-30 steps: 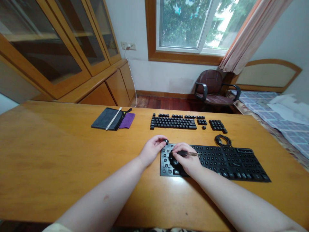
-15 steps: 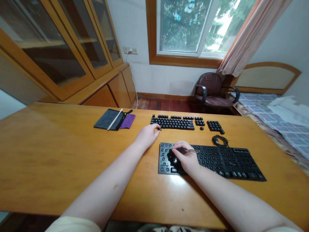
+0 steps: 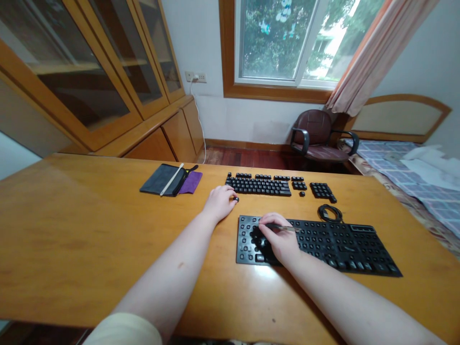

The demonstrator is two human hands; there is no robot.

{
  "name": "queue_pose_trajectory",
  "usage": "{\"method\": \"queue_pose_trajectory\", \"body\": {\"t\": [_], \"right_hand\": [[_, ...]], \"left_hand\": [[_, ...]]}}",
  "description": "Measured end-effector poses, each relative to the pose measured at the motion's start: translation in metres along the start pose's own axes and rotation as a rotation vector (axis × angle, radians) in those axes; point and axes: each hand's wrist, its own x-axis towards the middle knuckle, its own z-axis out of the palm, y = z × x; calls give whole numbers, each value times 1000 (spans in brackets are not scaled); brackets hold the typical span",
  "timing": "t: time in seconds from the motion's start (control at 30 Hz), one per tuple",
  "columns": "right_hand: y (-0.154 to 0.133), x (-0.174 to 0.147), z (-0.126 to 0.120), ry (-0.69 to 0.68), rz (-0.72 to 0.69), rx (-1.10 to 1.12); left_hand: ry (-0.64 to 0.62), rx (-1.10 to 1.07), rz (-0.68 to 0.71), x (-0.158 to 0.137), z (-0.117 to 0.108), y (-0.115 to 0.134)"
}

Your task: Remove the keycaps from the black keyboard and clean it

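Note:
My left hand [image 3: 220,203] rests on the desk with thumb and fingers pinched on a small black keycap [image 3: 236,199]. Beyond it, loose black keycaps [image 3: 258,186] lie in rows like a keyboard layout. My right hand [image 3: 282,237] is closed around a slim, dark tool [image 3: 283,227] with a metallic end pointing right; its exact kind is unclear. That hand is over the left part of a black keyboard [image 3: 341,245], where most switches stand bare and a few caps sit along the front row. Its shadow and fingers hide some switches.
A coiled black cable [image 3: 329,214] lies behind the keyboard. Further left are a dark zip pouch [image 3: 158,181], a pale stick [image 3: 171,179] on it and a purple cloth [image 3: 191,182]. Beyond the wooden desk [image 3: 89,230] stands a brown armchair [image 3: 314,129].
My left hand has shifted slightly toward me with the keycap, away from the loose rows. My right hand stays over the keyboard with the slim tool. The camera view has tilted slightly.

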Motion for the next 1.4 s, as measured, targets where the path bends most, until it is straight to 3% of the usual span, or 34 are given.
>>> {"method": "queue_pose_trajectory", "body": {"t": [0.53,0.9,1.4], "right_hand": [[1,0,-1,8,7,-19],[0,0,-1,13,8,-12],[1,0,-1,5,8,4]], "left_hand": [[-31,-18,-57,8,0,-11],[62,-4,-85,8,7,-20],[82,11,-154,9,8,-20]]}}
